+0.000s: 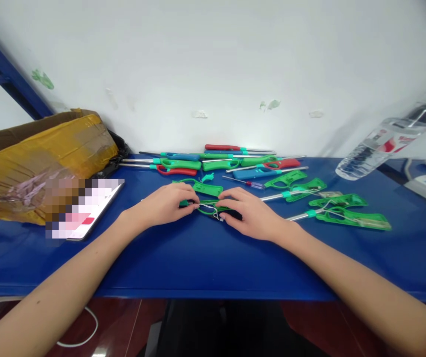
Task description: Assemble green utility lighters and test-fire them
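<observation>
An opened green lighter casing [210, 202] lies on the blue tabletop between my hands. My left hand [168, 204] is closed in a pinch on its front end, where a teal collar shows beside the fingers. My right hand [252, 213] curls its fingers and thumb round the rear part of the same casing. A thin white wire [215, 213] loops out between the two hands. Just behind lies a loose green casing half [207, 188] and a small teal piece [208, 177]. My fingers hide much of the casing's inside.
Several assembled long-nosed lighters [178, 163] lie along the wall. A screwdriver [250, 184] and opened green lighters [354, 218] are right. A water bottle [380, 141] leans at back right. A taped cardboard box [42, 163] and a phone [94, 208] are left.
</observation>
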### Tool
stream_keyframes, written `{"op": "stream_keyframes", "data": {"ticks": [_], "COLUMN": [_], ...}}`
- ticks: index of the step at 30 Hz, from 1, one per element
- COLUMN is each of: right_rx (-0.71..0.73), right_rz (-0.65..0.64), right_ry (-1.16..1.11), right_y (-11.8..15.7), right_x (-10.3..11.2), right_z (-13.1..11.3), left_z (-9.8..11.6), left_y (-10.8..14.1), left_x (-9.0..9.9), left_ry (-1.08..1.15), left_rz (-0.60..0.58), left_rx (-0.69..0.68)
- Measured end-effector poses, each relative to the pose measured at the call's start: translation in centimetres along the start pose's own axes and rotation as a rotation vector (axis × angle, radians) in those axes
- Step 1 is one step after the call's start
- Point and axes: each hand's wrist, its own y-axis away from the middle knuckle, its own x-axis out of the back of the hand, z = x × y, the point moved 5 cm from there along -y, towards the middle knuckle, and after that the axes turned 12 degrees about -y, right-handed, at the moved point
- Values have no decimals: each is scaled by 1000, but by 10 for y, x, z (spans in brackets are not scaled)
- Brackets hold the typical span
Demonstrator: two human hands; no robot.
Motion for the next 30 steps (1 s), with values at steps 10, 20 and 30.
{"op": "stream_keyframes", "data": {"ticks": [10,20,30], "right_rx": [-33,64,85], "right_rz": [21,58,130], "right_ry": [-37,-38,73], "right_y": [-2,-3,-3], "right_x": [-4,-7,-6], "right_z": [-2,-4,-3], "left_z": [0,-3,-1], "left_y": [0,0,0], "left_x": [0,0,0], "left_ry": [31,65,40], "left_rz": [-9,-34,-18], "left_rx": [-10,-22,-29]}}
